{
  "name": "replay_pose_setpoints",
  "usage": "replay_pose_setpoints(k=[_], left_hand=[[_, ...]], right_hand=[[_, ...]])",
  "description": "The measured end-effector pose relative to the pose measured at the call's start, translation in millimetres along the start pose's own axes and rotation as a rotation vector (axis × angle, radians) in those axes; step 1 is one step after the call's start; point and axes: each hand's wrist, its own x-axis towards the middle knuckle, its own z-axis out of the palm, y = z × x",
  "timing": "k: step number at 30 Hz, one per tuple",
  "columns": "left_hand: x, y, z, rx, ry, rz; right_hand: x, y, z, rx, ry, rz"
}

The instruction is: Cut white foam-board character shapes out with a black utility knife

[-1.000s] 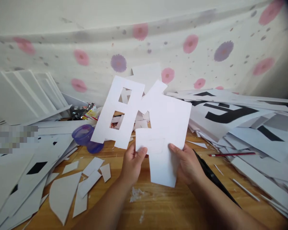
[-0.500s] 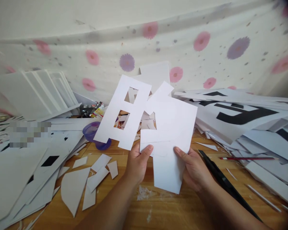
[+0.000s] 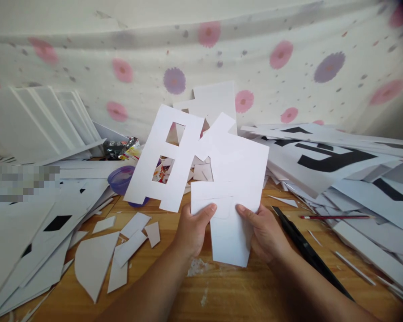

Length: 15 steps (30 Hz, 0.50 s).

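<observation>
Both of my hands hold a large white cut-out (image 3: 237, 165), which looks like stiff board, tilted above the table. On its left is a section with two rectangular windows; whether that joins the right-hand section in one piece I cannot tell. My left hand (image 3: 193, 230) is closed on the lower left edge, thumb on the front face. Gripping the lower right edge is my right hand (image 3: 268, 232), its thumb also pressed on the front. The fingers behind the board are hidden. A black knife-like tool (image 3: 309, 250) lies on the table beside my right forearm.
Loose white offcuts (image 3: 96, 261) lie on the wooden table (image 3: 228, 295). Stacked sheets (image 3: 23, 250) fill the left, and printed sheets (image 3: 336, 158) the right, with a red pencil (image 3: 336, 217). Behind the cut-out are a purple bowl (image 3: 119, 179) and a flowered cloth (image 3: 147, 58).
The view has shifted slightly, so most things appear a little farther left. The cut-out has moved left in the picture with both hands, and both grips look the same.
</observation>
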Motion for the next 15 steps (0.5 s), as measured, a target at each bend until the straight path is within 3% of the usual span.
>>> replay_pose_setpoints(k=[8, 11, 15], left_hand=[[-5, -9, 0.8, 0.171, 0.003, 0.095], [-8, -9, 1.9, 0.186, -0.011, 0.13], [-9, -10, 2.8, 0.077, -0.05, 0.168]], right_hand=[[12, 11, -8, -0.409, 0.239, -0.379], [12, 12, -7, -0.442, 0.238, -0.421], [10, 13, -4, -0.328, 0.204, -0.367]])
